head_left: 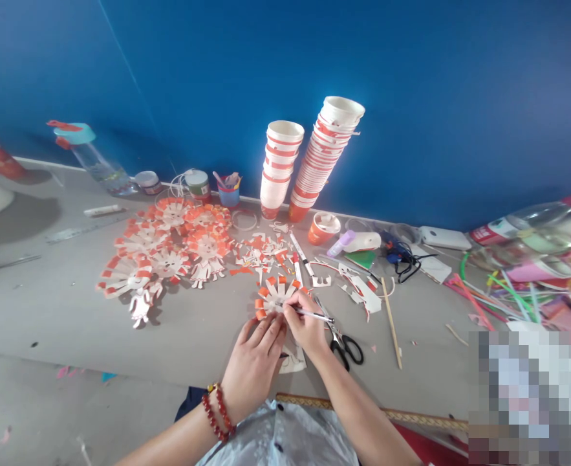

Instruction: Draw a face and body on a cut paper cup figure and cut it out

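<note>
In the head view, a paper cup cut into a flower shape [268, 294], with orange-tipped strips curling outward, lies on the grey table before me. My left hand [258, 353] rests flat on its near edge, fingers stretched out. A pen [317, 315] is gripped in my right hand [307, 323], its tip at the cup's white centre. Under and below my hands lies a white paper piece with dark lines [293, 361], partly hidden. Black-handled scissors [347, 349] lie just right of my right hand.
Finished-looking cut-cup flowers [169, 249] are heaped to the left. Paper scraps [266, 251] lie beyond my hands. Two tall stacks of paper cups [282, 162] stand by the blue wall. A wooden stick [392, 323], a glue stick [341, 244] and bottles [518, 226] are rightward.
</note>
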### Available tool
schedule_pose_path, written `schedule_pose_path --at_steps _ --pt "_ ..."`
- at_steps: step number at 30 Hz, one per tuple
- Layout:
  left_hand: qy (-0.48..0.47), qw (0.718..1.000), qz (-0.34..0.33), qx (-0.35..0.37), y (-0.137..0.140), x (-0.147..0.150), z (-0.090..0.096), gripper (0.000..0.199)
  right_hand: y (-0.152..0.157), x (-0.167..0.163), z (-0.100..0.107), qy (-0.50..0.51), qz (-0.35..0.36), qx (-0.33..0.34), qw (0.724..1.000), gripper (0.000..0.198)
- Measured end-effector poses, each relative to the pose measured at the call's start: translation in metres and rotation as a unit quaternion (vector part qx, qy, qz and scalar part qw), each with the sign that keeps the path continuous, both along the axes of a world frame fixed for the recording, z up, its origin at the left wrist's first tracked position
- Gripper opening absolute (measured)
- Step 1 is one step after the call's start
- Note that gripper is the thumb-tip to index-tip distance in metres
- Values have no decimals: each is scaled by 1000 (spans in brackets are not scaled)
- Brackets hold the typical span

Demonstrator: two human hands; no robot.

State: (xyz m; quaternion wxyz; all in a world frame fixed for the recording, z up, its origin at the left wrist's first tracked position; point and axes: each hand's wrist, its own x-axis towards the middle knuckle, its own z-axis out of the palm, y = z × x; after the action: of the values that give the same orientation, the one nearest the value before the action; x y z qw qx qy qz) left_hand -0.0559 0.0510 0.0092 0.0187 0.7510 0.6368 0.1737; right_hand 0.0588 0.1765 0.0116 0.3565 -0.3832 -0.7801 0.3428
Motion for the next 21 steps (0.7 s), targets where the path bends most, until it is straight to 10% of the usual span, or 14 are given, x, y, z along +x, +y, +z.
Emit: schedule_pose_path --at_steps 21 --pt "1 1000 0 2 1 0 0 45 0 -1 0 -14 13 -5 1000 15"
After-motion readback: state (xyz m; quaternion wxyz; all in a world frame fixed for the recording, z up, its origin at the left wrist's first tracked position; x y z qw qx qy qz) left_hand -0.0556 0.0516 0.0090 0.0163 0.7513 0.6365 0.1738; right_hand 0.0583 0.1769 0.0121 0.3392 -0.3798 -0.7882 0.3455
